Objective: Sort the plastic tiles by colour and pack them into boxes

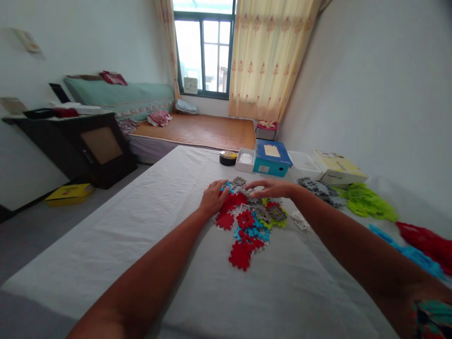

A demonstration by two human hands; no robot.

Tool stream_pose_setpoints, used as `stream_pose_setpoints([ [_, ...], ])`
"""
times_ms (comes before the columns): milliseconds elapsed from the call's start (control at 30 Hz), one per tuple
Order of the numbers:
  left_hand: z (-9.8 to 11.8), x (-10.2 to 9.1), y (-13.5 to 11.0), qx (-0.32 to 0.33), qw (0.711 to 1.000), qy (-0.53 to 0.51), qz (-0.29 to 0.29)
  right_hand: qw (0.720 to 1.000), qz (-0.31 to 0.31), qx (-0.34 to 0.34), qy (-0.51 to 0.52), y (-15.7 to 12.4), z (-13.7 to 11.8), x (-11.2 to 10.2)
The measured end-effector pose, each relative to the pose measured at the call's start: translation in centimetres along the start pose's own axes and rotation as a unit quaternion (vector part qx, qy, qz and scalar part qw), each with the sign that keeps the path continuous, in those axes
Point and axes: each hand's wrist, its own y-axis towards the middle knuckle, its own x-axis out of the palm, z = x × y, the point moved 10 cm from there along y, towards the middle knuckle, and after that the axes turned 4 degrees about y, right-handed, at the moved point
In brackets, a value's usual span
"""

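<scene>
Two hands are at one messy pile of toothed pieces [240, 254] in the middle of a white cloth [141, 212]. The left hand [213, 196] lies on the pile's left side, by red and blue pieces. The right hand [272, 188] is at the far side, by grey ones, its fingers bent. You cannot tell if either hand grips a piece. Four heaps sit to the right: one grey heap [318, 190], one green heap [369, 201], one blue heap [411, 252] and one red heap [425, 240]. One little white bunch [300, 220] lies beside the right arm. Farther back are one round black tin [228, 159] and one blue box [271, 162]. The pile's pieces overlap too much to count. The left fingertips look blurry. The picture's edge cuts off the red heap.
</scene>
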Motion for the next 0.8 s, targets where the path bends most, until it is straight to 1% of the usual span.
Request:
stream_pose_setpoints([
  [67,0.0,0.3,0.0,0.0,1.0,-0.009,-0.014,0.997,0.058,0.034,-0.048,-1.9,1.6,-1.8],
  [133,0.4,0.7,-0.1,0.014,0.999,-0.011,-0.038,0.983,0.117,0.103,-0.1,-3.9,4.5,-3.6],
  [167,0.8,1.0,-0.2,0.026,0.998,-0.007,-0.053,0.975,0.122,0.14,-0.119,-4.8,6.1,-3.9],
  [233,1.5,1.5,-0.5,0.054,0.995,0.003,-0.081,0.968,0.091,0.192,-0.136,-6.0,8.7,-3.2],
  [300,2.1,2.0,-0.8,0.081,0.991,0.014,-0.103,0.971,0.067,0.197,-0.12,-6.3,9.6,-1.8],
  [367,2.5,2.4,-1.1,0.099,0.988,0.021,-0.119,0.978,0.087,0.17,-0.08,-5.9,9.0,-0.8],
  [433,2.7,2.5,-1.2,0.111,0.985,0.022,-0.127,0.982,0.114,0.153,-0.016,-5.2,8.0,0.0],
  [567,2.6,2.1,-1.1,0.111,0.988,-0.009,-0.111,0.977,0.138,0.129,0.103,-3.4,5.2,1.5],
  [700,2.0,1.8,-0.6,0.083,0.992,-0.029,-0.089,0.975,0.165,0.029,0.144,-2.6,0.5,1.2],
  [767,1.7,1.7,-0.4,0.07,0.994,-0.033,-0.081,0.973,0.174,-0.013,0.154,-3.2,-1.3,0.6],
  [800,1.6,1.7,-0.3,0.068,0.994,-0.037,-0.077,0.972,0.183,-0.019,0.144,-3.8,-1.7,0.1],
])
